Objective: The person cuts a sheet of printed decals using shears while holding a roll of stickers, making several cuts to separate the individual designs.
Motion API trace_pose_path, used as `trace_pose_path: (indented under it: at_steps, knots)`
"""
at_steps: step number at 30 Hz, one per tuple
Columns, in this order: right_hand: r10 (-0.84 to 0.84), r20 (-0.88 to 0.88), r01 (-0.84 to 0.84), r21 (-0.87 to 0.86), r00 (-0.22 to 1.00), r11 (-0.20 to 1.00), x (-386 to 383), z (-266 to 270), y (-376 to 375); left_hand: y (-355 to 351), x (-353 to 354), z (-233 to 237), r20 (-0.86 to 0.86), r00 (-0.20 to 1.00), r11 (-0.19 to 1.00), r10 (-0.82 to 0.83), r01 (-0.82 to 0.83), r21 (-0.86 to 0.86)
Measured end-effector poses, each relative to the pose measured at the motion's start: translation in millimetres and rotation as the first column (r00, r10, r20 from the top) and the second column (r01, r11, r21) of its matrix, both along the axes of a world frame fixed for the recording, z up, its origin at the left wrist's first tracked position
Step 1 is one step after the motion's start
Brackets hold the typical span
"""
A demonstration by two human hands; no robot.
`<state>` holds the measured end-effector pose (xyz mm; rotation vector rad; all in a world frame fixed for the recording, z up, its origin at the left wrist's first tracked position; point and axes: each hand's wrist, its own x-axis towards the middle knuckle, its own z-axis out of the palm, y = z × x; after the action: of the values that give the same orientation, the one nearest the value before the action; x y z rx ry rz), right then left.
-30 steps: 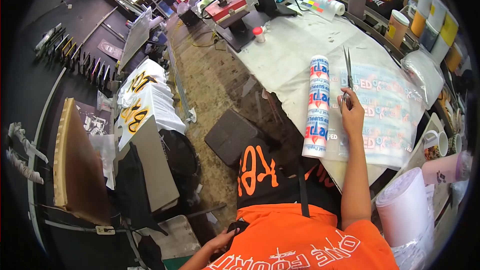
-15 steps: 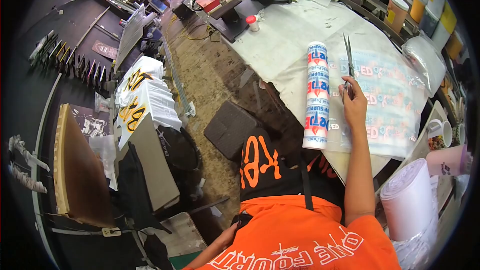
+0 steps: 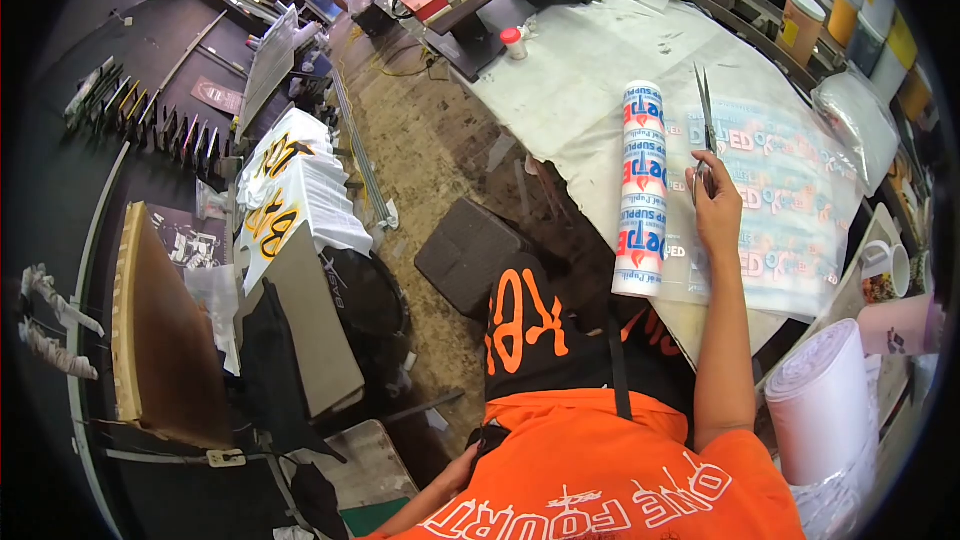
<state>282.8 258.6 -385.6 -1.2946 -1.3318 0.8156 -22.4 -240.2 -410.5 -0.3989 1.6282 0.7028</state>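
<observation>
My right hand [image 3: 718,205] is shut on the handles of metal scissors [image 3: 708,115], whose long blades point away from me and are slightly apart. The scissors are over a clear plastic sheet [image 3: 775,225] with repeated blue and red print, lying on the white-covered table. Just left of my hand lies a printed roll [image 3: 643,195] in white, blue and red, lengthwise along the table. Low by my waist, my left hand [image 3: 460,470] is curled against a small dark object [image 3: 488,438] that I cannot make out; its fingers are partly hidden.
A red-and-black press [image 3: 455,0] and a red-capped jar [image 3: 514,42] stand at the table's far end. White rolled material [image 3: 815,405] and a mug [image 3: 883,270] are at right. Left of the aisle are printed white fabric [image 3: 300,190] and a wooden frame [image 3: 165,330].
The view has shifted slightly, so most things appear a little further right. My right hand keeps hold of the scissors over the sheet. My left hand stays by my waist.
</observation>
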Motion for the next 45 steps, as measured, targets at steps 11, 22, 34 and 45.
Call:
trace_pose_path:
  at_steps: [11,22,34,45]
  knots:
    - [-0.002,-0.009,0.003,0.024,1.0,1.0,-1,-1,-1,6,1,4,0.014,0.996,0.996,-0.088,0.088,-0.007]
    - [-0.086,-0.008,0.086,0.121,0.996,0.989,5,11,1,145,-44,22,-0.878,0.467,0.717,-0.101,0.646,0.261]
    - [0.192,-0.299,-0.281,-0.291,0.935,0.914,51,68,-198,437,152,67,-0.984,-0.11,0.018,0.141,0.994,-0.109]
    - [0.359,-0.345,-0.49,-0.471,0.867,0.733,44,46,-328,477,149,67,-0.984,-0.116,0.095,-0.135,0.987,-0.129]
